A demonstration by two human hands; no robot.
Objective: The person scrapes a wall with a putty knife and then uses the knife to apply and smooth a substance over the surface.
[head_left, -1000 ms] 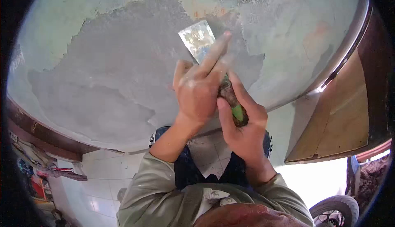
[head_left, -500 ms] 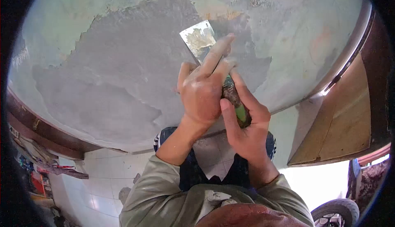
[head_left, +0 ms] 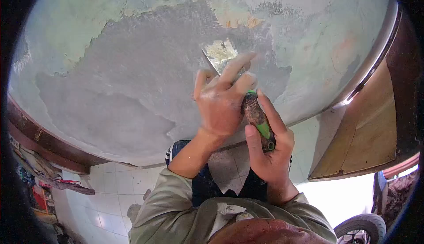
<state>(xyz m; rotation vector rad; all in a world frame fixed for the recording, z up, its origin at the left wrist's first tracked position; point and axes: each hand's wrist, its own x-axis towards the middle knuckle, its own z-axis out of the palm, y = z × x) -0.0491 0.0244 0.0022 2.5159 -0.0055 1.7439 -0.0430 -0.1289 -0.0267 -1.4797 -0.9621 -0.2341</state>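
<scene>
The right hand (head_left: pixel 271 153) is closed tight around the green and brown handle (head_left: pixel 257 116) of a scraper (head_left: pixel 219 53). The thumb lies along one side and the fingers wrap round the other. The left hand (head_left: pixel 219 107) is not gripping anything. Its fingers (head_left: pixel 236 65) are stretched out and press flat on the metal blade, and its thumb sticks out to the left.

The blade rests on the wall (head_left: pixel 132 80), near the far right edge of the big gray patch (head_left: pixel 145 58) where the paint is gone. Green paint (head_left: pixel 318 32) still covers the wall to the right and far side of it.

A second ago the blade was farther up the wall. Now both hands and the scraper have slid down, nearer to the person and a little to the right. So the blade has been dragged back over the gray part.

A wooden board (head_left: pixel 362 129) leans on the right, and white floor tiles (head_left: pixel 115 186) show near the person's legs.
</scene>
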